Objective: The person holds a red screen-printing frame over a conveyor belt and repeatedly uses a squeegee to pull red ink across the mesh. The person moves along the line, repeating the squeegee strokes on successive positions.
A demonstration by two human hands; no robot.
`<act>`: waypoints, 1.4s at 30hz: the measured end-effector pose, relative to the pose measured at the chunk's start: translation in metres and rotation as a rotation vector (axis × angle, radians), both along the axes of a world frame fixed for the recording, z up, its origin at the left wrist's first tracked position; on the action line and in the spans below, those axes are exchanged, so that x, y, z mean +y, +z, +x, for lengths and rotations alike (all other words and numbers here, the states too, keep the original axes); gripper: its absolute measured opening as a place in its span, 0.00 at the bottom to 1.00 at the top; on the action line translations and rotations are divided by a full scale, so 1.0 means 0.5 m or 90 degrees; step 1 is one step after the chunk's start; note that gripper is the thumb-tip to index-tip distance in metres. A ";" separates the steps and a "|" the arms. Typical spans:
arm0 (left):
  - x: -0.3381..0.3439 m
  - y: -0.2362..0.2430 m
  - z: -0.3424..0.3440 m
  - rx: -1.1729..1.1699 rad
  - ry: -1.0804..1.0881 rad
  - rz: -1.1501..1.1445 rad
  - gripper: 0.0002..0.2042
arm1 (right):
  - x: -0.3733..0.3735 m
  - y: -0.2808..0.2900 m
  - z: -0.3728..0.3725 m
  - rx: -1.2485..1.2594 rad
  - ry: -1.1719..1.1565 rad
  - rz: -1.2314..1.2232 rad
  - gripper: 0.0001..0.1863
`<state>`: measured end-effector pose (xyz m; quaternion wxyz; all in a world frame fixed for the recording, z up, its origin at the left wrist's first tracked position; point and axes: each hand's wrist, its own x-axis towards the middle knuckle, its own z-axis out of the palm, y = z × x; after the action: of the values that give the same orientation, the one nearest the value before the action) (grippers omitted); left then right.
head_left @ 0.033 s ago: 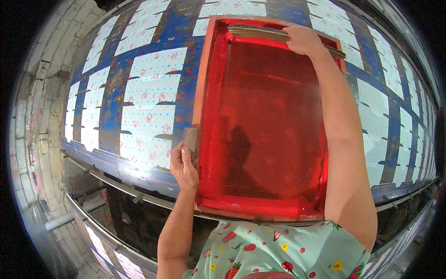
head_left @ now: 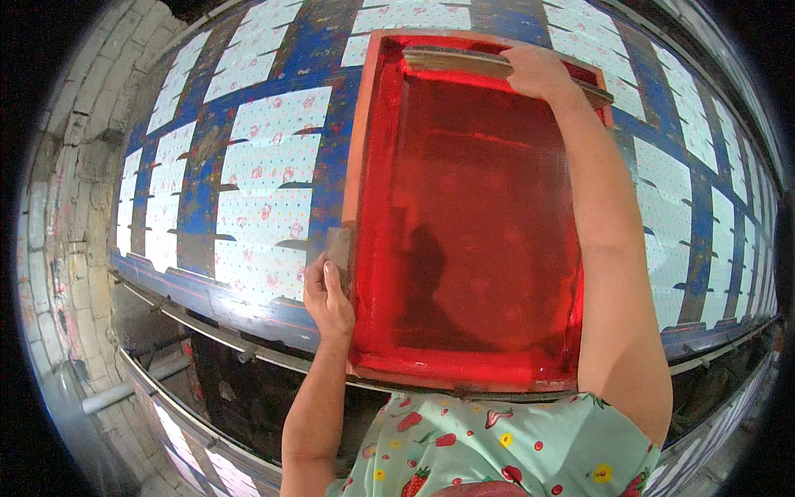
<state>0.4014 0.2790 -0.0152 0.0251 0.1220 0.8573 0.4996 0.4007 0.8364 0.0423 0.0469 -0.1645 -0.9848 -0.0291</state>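
Observation:
A screen-printing frame (head_left: 354, 166) lies in front of me, its mesh and inner edges coated with wet red ink (head_left: 489, 207). Across its far end rests a long squeegee (head_left: 455, 62), slightly lower at the right. My right hand (head_left: 537, 73) is closed over the squeegee's upper edge, near its middle; the fingertips are partly hidden. At the frame's left side, toward me, a grey-brown handle-like block (head_left: 340, 247) stands against the rim. My left hand (head_left: 329, 294) grips that block, thumb on top.
Pale sheets with coloured dots and small pink-red figures (head_left: 269, 174) lie in rows on a long blue, ink-stained table (head_left: 199, 186). A metal rail (head_left: 248, 354) runs along its near edge. A white brick wall (head_left: 79, 199) stands at the left.
Very little differs. My right hand and the squeegee appear a touch further left and nearer; my left hand stays put.

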 end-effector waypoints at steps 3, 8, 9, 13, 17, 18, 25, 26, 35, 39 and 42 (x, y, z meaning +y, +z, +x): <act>0.001 0.006 -0.001 -0.018 0.000 -0.035 0.27 | -0.053 0.018 0.020 -0.010 -0.025 -0.044 0.19; 0.000 -0.009 -0.007 0.043 0.005 -0.058 0.23 | -0.203 0.028 0.126 -0.045 -0.041 -0.099 0.18; 0.000 -0.012 -0.011 0.051 -0.005 -0.061 0.23 | -0.242 0.032 0.152 -0.053 -0.038 -0.104 0.18; -0.006 -0.013 -0.017 0.037 -0.036 -0.019 0.24 | -0.402 0.052 0.274 -0.096 -0.021 -0.122 0.16; -0.014 -0.015 -0.024 -0.009 -0.059 0.039 0.26 | -0.563 0.055 0.391 -0.124 -0.024 -0.148 0.16; -0.015 -0.020 -0.026 -0.008 -0.059 0.044 0.26 | -0.602 0.054 0.419 -0.120 -0.024 -0.149 0.15; -0.014 -0.056 -0.034 0.039 -0.081 0.123 0.30 | -0.846 0.046 0.581 -0.079 -0.032 -0.185 0.13; -0.012 -0.056 -0.035 0.038 -0.087 0.132 0.31 | -0.868 0.045 0.596 -0.068 -0.024 -0.186 0.13; -0.003 -0.058 -0.028 0.224 -0.046 -0.051 0.42 | -0.971 0.000 0.691 0.097 0.036 -0.122 0.35; 0.001 -0.052 -0.032 0.186 -0.025 -0.108 0.37 | -0.935 -0.001 0.744 0.151 0.104 -0.241 0.32; 0.005 -0.040 -0.037 0.119 -0.053 -0.130 0.29 | -0.869 0.008 0.827 0.326 0.115 -0.264 0.25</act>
<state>0.3827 0.2812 -0.0351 -0.0220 0.2003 0.8963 0.3950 0.8144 0.4017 0.0461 0.2608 -0.0844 -0.9367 0.2181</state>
